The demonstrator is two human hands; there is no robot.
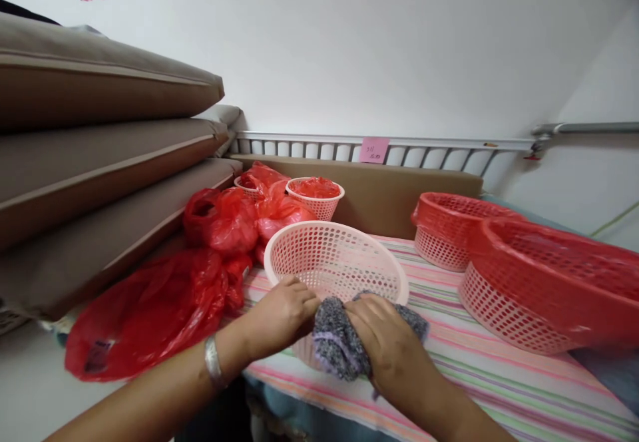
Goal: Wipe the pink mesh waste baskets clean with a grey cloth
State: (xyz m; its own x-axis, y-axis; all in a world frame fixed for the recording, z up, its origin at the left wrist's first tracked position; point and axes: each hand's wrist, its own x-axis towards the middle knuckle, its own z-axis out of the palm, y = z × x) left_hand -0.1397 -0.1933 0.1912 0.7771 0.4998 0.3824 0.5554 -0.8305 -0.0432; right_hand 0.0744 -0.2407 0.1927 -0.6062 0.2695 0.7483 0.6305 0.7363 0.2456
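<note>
A pale pink perforated basket (pixel 337 255) tilts toward me on the striped cloth (pixel 499 382). At its near rim, my left hand (pixel 287 312) is closed, with fingers curled over the edge. My right hand (pixel 382 332) is wrapped round a grey speckled cloth (pixel 339 342) with a light purple edge, held against the front of the same rim. Part of the grey cloth shows on either side of my right hand. A silver bracelet (pixel 213 360) is on my left wrist.
Red plastic bags (pixel 164 305) lie at the left, beside stacked cushions (pixel 100 142). A small basket (pixel 319 206) with red plastic stands behind. Two red-lined baskets (pixel 442 245) (pixel 519 305) stand at the right. A radiator (pixel 424 156) with a pink note (pixel 374 150) runs along the wall.
</note>
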